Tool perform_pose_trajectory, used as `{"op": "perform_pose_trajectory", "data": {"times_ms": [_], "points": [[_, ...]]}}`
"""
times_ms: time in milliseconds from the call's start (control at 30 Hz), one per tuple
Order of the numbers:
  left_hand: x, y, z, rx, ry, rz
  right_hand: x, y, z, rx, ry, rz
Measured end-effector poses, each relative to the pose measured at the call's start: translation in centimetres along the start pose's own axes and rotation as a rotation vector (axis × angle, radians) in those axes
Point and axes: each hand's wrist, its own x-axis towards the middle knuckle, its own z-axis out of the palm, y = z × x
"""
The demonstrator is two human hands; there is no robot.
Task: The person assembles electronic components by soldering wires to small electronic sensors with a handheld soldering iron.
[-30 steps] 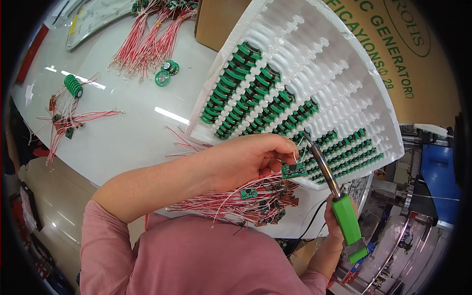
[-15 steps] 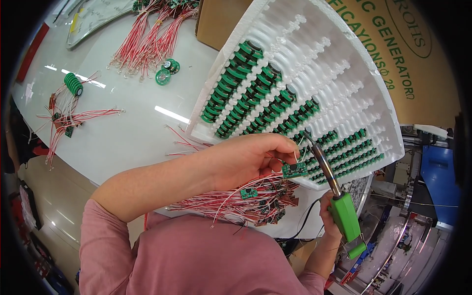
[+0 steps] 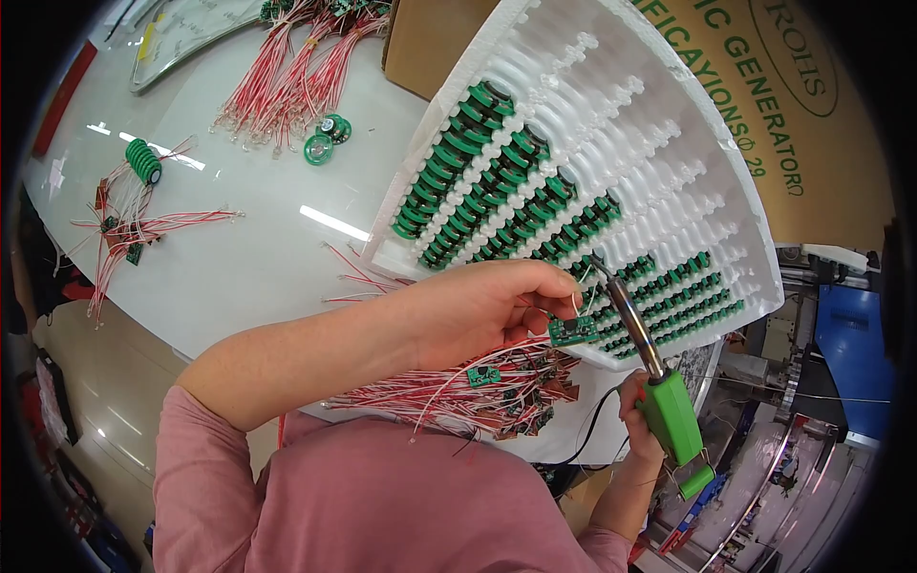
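Observation:
My left hand (image 3: 521, 304) is closed, thumb and fingertips pinching thin wires in front of the white foam tray (image 3: 382, 239). A small green circuit board (image 3: 573, 330) hangs just below those fingers. My right hand (image 3: 638, 413) grips a soldering iron (image 3: 673, 420) with a green handle, mostly hidden behind it. Its metal shaft slants up and left, and the tip reaches the tray's lower rows near my left fingertips. Round green-and-black speakers (image 3: 454, 158) stand packed in the tray's rows; whether the tip touches one cannot be made out.
Below my left forearm lies a heap of red and white wires (image 3: 382, 392) with small circuit boards (image 3: 484, 375). More wire bundles (image 3: 287, 81) and two loose speakers (image 3: 318, 149) are farther back. A speaker stack (image 3: 142, 162) stands at left. Cardboard boxes (image 3: 802, 143) border the tray.
The soldering iron's handle end has shifted very slightly to the right and up. My left hand and the circuit board stay in place.

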Motion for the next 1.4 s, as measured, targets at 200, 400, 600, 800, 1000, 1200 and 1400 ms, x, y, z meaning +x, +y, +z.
{"op": "perform_pose_trajectory", "data": {"times_ms": [200,400,600,800,1000,1200,1400], "points": [[0.1,-0.1,0.1,0.018,0.005,0.002,0.1,-0.3,0.1,-0.009,-0.059,-0.033],[0.0,0.3,0.4,0.02,0.038,-0.014,0.1,-1.2,0.3,1.071,-0.049,0.554],[0.1,0.0,0.0,0.032,0.032,-0.002,0.4,-0.9,0.1,0.675,-0.179,0.153],[0.1,0.0,0.1,0.017,0.014,-0.004,-1.3,1.4,0.7,1.358,0.024,0.629],[0.0,0.0,0.1,0.003,0.019,-0.006,-0.7,1.0,0.7,1.179,-0.104,0.309],[0.1,0.0,0.1,0.0,-0.004,-0.007,-1.0,1.5,1.1,1.192,0.003,0.411],[0.0,0.1,0.3,0.007,0.007,-0.008,-1.2,1.5,0.5,0.273,0.094,0.13]]}}
